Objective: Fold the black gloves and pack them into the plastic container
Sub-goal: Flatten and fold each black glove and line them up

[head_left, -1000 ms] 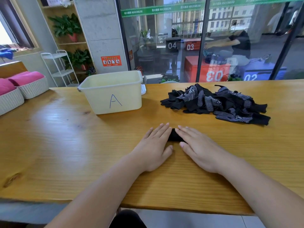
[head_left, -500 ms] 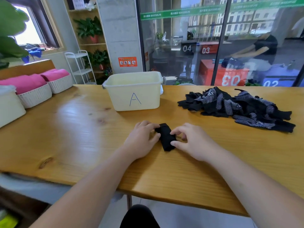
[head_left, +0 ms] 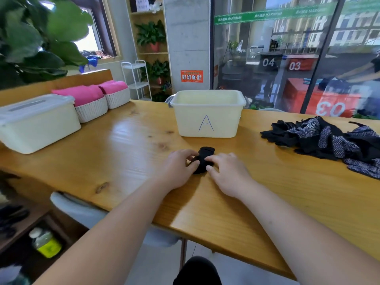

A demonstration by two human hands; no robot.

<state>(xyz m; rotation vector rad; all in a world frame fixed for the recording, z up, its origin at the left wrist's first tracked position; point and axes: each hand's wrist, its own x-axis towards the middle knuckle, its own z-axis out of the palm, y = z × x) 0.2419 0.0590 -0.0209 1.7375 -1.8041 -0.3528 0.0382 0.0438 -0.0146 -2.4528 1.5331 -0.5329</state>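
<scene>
A small folded black glove bundle [head_left: 204, 156] lies on the wooden table [head_left: 127, 153], just in front of the pale yellow plastic container [head_left: 207, 116] marked "A". My left hand [head_left: 181, 167] pinches the bundle's left side with curled fingers. My right hand [head_left: 226, 171] grips its right side, thumb and fingertips on the cloth. A loose pile of black gloves with dotted palms [head_left: 329, 140] lies at the right of the table. The container's inside is hidden from this angle.
A lidded white box [head_left: 35, 122] stands at the table's left, with two white woven baskets of pink cloth [head_left: 96, 101] behind it. A large plant [head_left: 37, 38] leans in at the upper left. A glass wall runs behind the table.
My hands went from lying flat over the glove to curling round the folded bundle. My view swung left, so the container and glove pile now sit further right.
</scene>
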